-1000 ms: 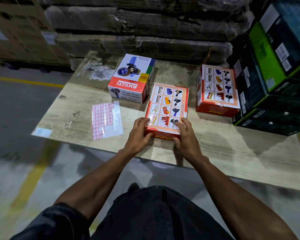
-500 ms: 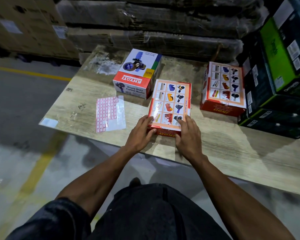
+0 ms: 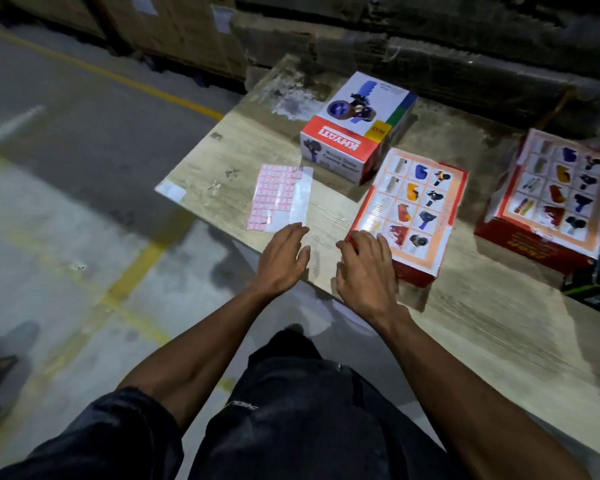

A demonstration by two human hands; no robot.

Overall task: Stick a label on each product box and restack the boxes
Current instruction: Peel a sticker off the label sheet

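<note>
With the left hand (image 3: pixel 284 258) open and empty just below the label sheet (image 3: pixel 278 197) at mid-frame, and the right hand (image 3: pixel 364 261) resting spread on the near box (image 3: pixel 413 209), a hasty peel could tear a label.

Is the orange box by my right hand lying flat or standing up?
Lying flat. The orange box rests on the board with its broad picture-grid face up; the right hand rests on its near corner.

Your right hand (image 3: pixel 364 261) covers the near left corner of the orange box (image 3: pixel 413 209), so contact there is unclear. The second orange box (image 3: pixel 551 199) runs off the frame's right edge. Label sheet (image 3: pixel 279 197) print's too blurry to read.
</note>
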